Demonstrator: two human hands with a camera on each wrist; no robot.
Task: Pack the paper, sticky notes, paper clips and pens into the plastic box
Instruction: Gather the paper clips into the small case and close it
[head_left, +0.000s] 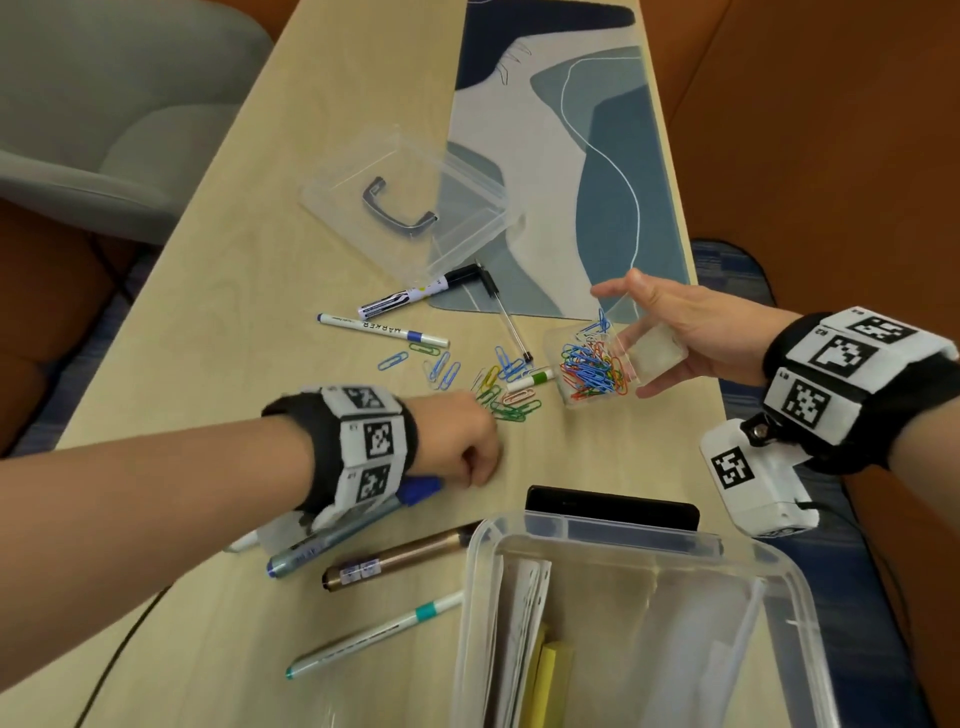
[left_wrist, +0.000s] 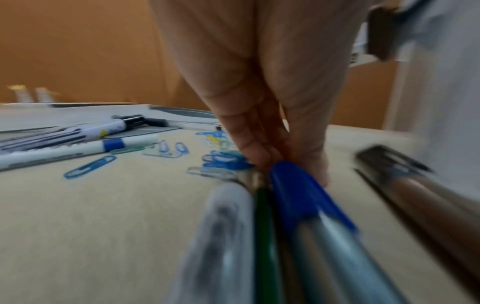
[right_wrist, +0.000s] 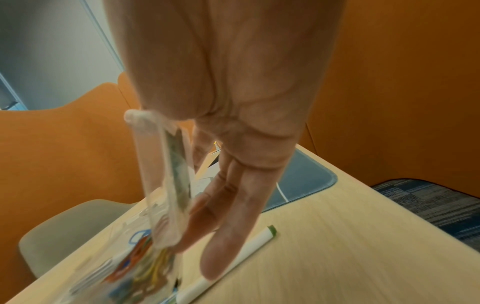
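The large clear plastic box (head_left: 737, 566) stands at the near edge, with paper (head_left: 524, 613) and yellow sticky notes (head_left: 553, 670) inside. My right hand (head_left: 670, 332) grips a small clear case (head_left: 644, 353), tilted, with coloured paper clips (head_left: 592, 366) piled at its low end; in the right wrist view the case (right_wrist: 166, 174) lies against my fingers (right_wrist: 228, 226). My left hand (head_left: 462, 441) is bunched over loose paper clips (head_left: 511, 405) on the table, fingertips (left_wrist: 249, 152) pinching together at blue clips (left_wrist: 223, 162). Several pens lie around: a white marker (head_left: 384, 330), a green-capped pen (head_left: 530, 379), a gold marker (head_left: 395, 558).
The box lid (head_left: 405, 202) with a black handle lies further back beside a patterned mat (head_left: 571, 156). A black phone (head_left: 613, 506) sits behind the box. A blue-capped pen (left_wrist: 293, 189) lies under my left wrist and a teal pen (head_left: 374, 636) at the near left. A grey chair (head_left: 104, 130) stands left.
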